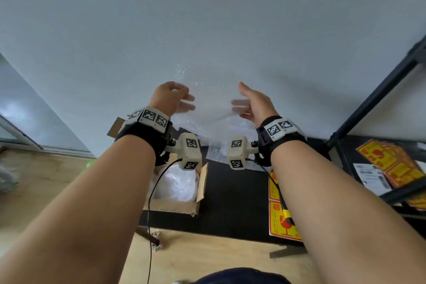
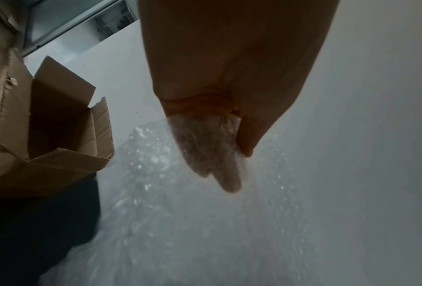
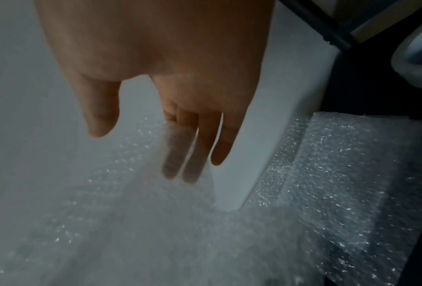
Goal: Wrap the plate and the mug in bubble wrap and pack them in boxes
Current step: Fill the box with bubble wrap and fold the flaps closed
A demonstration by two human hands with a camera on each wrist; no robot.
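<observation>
both hands are lifting a sheet of bubble wrap (image 1: 213, 99) above the black bench (image 1: 232, 191), its lower end trailing down onto the bench top. the left hand (image 1: 170, 98) is holding the sheet's left edge, fingers tucked behind the film and thumb in front; the right hand (image 1: 252, 105) is holding the right edge, with two fingers (image 3: 180, 154) showing through the film and the thumb standing free, so how firmly that grip is closing i cannot tell. a box (image 1: 184, 200) is sitting on the bench's left end with a wrapped white bundle inside; what the bundle is, i cannot tell. a second open box (image 2: 58, 125) is standing behind it. red and yellow fragile stickers (image 1: 276, 214) are lying on the bench's right part. no bare plate or mug is clearly showing. the wrap looks very light, limp and slick, likely to sag and slide, so taking it near the top corners and keeping it taut seems best.
</observation>
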